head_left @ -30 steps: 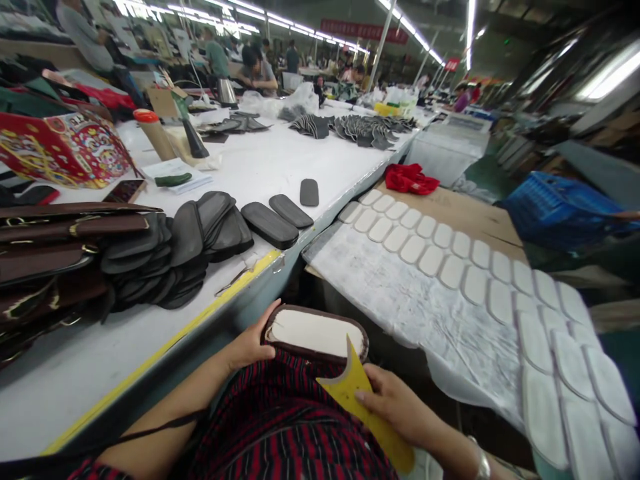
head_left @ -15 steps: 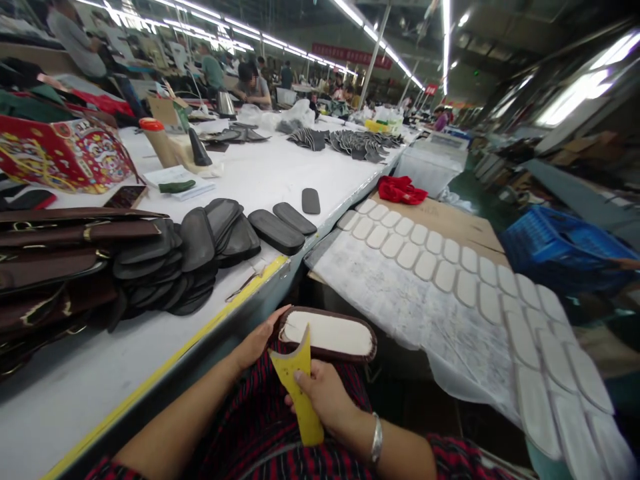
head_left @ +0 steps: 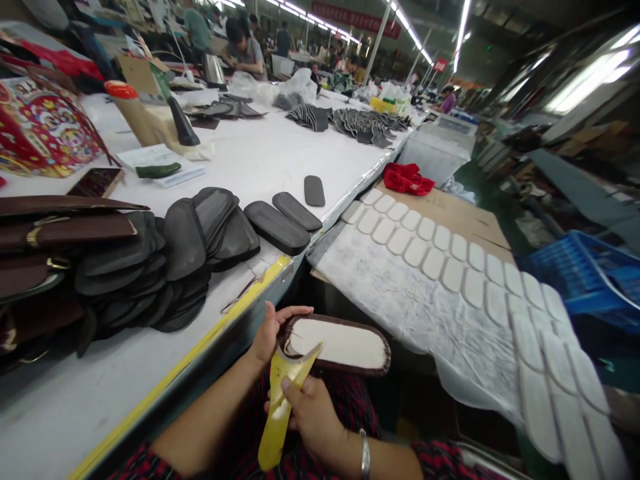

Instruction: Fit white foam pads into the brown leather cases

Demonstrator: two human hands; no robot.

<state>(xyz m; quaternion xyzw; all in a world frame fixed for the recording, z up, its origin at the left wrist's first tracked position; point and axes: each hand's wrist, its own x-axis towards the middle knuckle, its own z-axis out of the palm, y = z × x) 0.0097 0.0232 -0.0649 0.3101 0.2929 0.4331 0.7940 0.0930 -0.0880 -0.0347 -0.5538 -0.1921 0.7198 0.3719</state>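
Note:
My left hand (head_left: pixel 273 331) is at the near left end of an oval brown-rimmed piece (head_left: pixel 340 341), which looks like a bag's bottom with a white inner panel. Its fingers lie along the far rim and its thumb points up. In my right hand (head_left: pixel 313 410) is a yellow scraper (head_left: pixel 277 427) with a curved notch at its upper end. The thumb presses on its face. One tip of the notch overlaps the near edge of the white panel; whether it touches is unclear. Part of my left palm is hidden behind the piece and scraper.
Dark oval pads (head_left: pixel 185 240) lie piled on the white table (head_left: pixel 240 163) beside brown bags (head_left: pixel 75 233). On the right, rows of pale oval pads (head_left: pixel 453 273) cover a lower board (head_left: pixel 380 287). A blue crate (head_left: pixel 575 273) stands further right. People work in the background.
My left thumb has lifted, and its fingers reach further along the far rim. The scraper has tilted, its lower end swinging left. The view has shifted slightly.

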